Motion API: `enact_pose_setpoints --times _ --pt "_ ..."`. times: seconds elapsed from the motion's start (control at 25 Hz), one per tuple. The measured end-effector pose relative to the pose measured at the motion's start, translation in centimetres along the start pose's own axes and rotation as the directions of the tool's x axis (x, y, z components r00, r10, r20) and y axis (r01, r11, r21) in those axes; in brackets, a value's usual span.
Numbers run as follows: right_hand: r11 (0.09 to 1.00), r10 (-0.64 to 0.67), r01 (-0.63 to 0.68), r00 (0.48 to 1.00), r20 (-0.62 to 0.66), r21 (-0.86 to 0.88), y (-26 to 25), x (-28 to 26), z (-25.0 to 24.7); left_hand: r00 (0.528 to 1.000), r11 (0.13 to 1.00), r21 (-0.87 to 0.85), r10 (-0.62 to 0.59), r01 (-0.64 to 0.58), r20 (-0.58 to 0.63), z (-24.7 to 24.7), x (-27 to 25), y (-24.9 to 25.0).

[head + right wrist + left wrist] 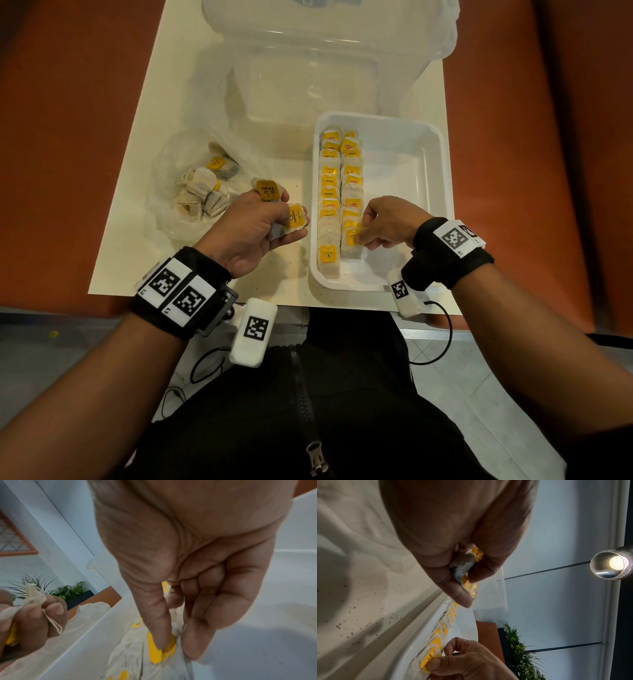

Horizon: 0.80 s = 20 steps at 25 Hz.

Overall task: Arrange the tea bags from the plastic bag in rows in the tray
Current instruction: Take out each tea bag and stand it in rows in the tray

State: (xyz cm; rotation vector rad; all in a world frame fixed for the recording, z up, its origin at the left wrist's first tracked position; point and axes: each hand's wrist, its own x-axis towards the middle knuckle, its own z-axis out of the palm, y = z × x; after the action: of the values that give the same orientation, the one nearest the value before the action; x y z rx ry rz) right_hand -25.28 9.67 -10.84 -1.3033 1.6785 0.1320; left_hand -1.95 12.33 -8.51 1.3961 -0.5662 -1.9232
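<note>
A white tray [428, 144] holds two rows of tea bags [330, 192] with yellow tags along its left side. My right hand [363, 236] is inside the tray and pinches the yellow tag of the nearest tea bag in the second row [351, 243]. In the right wrist view the thumb [159, 631] presses on that tag [155, 654]. My left hand [284, 219] hovers just left of the tray and grips several tea bags [267, 192], also seen in its fist [462, 565]. The crumpled plastic bag [191, 185] with more tea bags lies further left.
A large clear plastic box [325, 68] stands behind the tray. The cream tabletop [144, 240] carries dark tea specks and ends close to my body. Orange upholstery [68, 137] flanks the table on both sides.
</note>
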Motion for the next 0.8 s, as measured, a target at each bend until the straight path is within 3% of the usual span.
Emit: enact_pose_setpoints --times 0.32,0.48,0.56,0.68,0.8 --pt "1.000 0.002 -0.003 0.999 -0.049 -0.016 0.1 -1.0 -0.6 0.992 0.998 -0.010 -0.066 0.067 0.103 0.1 -0.1 0.2" --pt "0.960 -0.116 0.166 0.969 -0.220 0.224 -1.0 -3.6 -0.6 0.988 0.999 -0.029 -0.039 0.044 0.153 0.4 -0.2 0.2" --pt "0.894 -0.198 0.261 0.959 -0.201 0.365 -2.4 -5.4 -0.2 0.981 1.000 -0.013 -0.025 0.029 0.195 0.6 -0.2 0.1" --pt "0.883 -0.307 0.336 0.942 -0.137 0.327 -3.9 -6.4 0.8 0.971 1.000 0.021 0.000 -0.005 0.239 1.2 -0.2 -0.1" --pt "0.885 -0.342 0.380 0.923 -0.178 0.268 -4.1 -5.9 1.1 0.966 1.000 0.008 0.006 -0.008 0.257 1.4 -0.1 -0.2"
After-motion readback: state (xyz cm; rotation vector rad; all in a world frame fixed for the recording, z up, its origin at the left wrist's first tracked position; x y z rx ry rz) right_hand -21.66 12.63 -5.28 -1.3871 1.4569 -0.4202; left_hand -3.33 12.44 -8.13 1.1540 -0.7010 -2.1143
